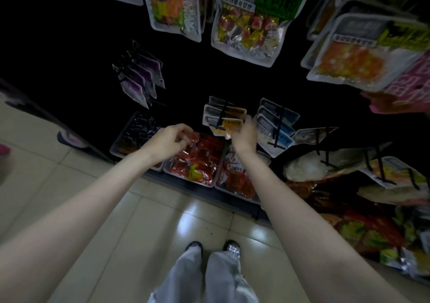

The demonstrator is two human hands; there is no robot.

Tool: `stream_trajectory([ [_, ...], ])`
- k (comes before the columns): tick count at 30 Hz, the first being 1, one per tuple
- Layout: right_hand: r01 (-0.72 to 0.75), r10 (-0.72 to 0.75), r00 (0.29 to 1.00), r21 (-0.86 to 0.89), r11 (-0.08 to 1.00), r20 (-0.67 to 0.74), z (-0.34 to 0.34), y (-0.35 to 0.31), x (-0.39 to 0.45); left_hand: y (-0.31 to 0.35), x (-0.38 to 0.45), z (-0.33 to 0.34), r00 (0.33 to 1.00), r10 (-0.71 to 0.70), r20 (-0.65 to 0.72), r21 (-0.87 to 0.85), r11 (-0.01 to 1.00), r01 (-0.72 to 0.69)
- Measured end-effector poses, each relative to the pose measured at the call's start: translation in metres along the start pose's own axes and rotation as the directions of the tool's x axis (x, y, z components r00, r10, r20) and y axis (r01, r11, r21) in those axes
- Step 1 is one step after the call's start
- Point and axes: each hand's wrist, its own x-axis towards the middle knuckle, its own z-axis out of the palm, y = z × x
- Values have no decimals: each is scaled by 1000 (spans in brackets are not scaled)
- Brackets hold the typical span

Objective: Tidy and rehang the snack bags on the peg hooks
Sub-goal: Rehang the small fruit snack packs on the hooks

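Several yellow-labelled snack bags [229, 122] hang on a black peg hook [222, 116] low on the dark display wall. My right hand [244, 135] grips the front yellow bag at its right edge. My left hand [173, 139] hovers with curled fingers over a tray of red snack packets [197, 160]; whether it pinches a packet is unclear. Blue-labelled bags [277, 125] hang on the neighbouring hook to the right.
Purple bags [142, 79] hang to the upper left. Large bags [251, 21] hang higher up. Clear bins [130, 137] with packets line the shelf base. More bags on hooks [381, 167] crowd the right side. Tiled floor [116, 209] and my feet [214, 249] are below.
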Motion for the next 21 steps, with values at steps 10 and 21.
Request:
stream_trajectory([
  [10, 126, -154, 968, -149, 981, -197, -183, 11, -76, 121, 9, 5, 947, 314, 62, 61, 946, -317],
  [21, 56, -31, 690, 11, 998, -723, -347, 37, -100, 281, -10, 53, 758, 637, 140, 69, 757, -650],
])
